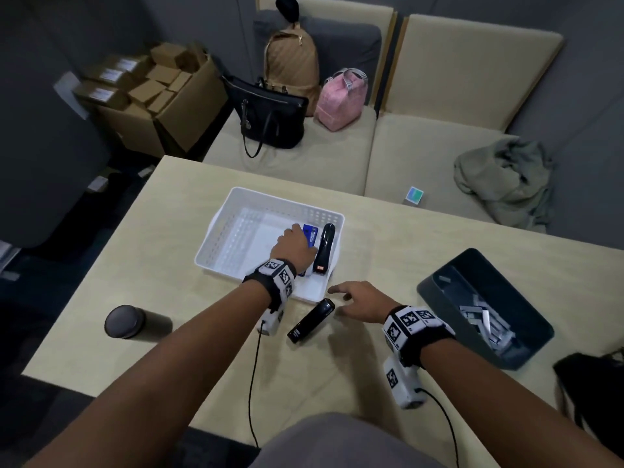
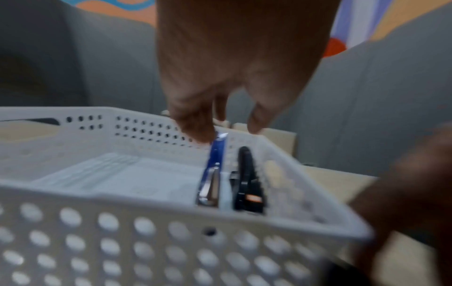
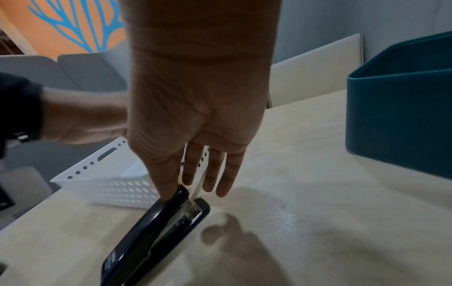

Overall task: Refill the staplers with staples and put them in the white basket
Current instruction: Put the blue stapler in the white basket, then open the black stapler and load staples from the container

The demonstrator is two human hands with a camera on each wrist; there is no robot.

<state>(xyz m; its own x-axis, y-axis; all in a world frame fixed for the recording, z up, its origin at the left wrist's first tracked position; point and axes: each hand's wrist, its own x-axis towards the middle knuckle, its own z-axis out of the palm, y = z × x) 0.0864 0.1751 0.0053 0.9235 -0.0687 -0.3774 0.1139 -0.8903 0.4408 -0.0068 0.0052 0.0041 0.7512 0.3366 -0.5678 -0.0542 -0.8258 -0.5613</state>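
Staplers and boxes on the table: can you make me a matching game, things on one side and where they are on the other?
Things:
1. blue stapler
2. black stapler with a red label
3. plain black stapler
4. staple strips

Places:
A. on the table, outside the white basket, at the right hand
B. in the dark bin
C. in the white basket, under the left hand
D. in the white basket, nearest its right wall

Pairs: 1-C, 2-D, 3-A, 4-B
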